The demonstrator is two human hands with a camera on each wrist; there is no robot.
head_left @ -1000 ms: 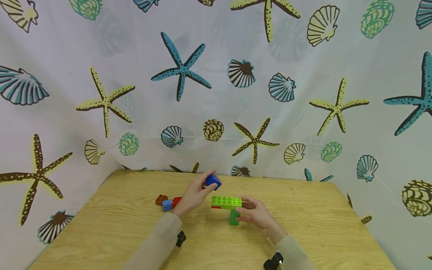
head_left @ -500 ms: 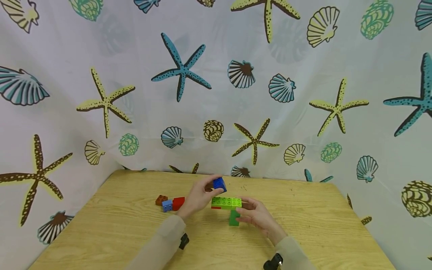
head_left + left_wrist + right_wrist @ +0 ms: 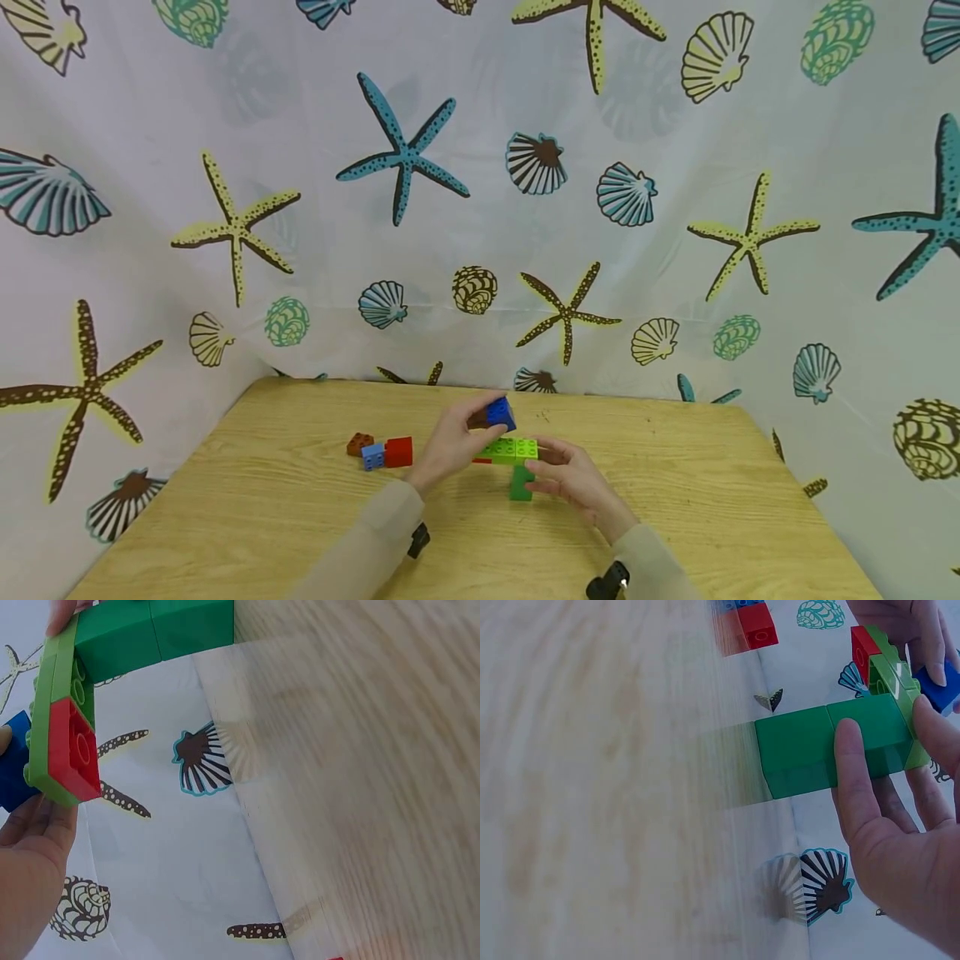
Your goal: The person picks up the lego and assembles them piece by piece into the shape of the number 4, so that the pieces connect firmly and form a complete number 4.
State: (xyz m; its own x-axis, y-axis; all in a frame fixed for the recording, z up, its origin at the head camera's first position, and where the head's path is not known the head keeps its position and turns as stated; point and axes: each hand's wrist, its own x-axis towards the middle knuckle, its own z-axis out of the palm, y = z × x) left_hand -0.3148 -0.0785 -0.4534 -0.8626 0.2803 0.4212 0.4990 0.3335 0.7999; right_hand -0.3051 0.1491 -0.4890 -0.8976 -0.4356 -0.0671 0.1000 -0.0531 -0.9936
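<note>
My left hand [image 3: 450, 446] pinches a dark blue brick [image 3: 500, 414] between thumb and fingers, just above the light green bricks [image 3: 514, 450]. These lie across the top of an upright column of dark green bricks [image 3: 521, 482]. A red brick [image 3: 73, 750] is attached beneath their left end in the left wrist view. My right hand [image 3: 576, 483] grips the structure at its right side, fingers around the green column [image 3: 832, 742] in the right wrist view. In the left wrist view the blue brick [image 3: 13, 763] is beside the studs of the light green bricks; whether they touch I cannot tell.
On the wooden table [image 3: 262, 500], left of my left hand, lie a brown brick [image 3: 360, 444], a light blue brick [image 3: 372, 456] and a red brick [image 3: 399, 452]. A patterned cloth [image 3: 480, 233] hangs behind the table.
My left hand has moved right with the blue brick, from left of the light green bricks to above them. My right hand and the structure have stayed in place.
</note>
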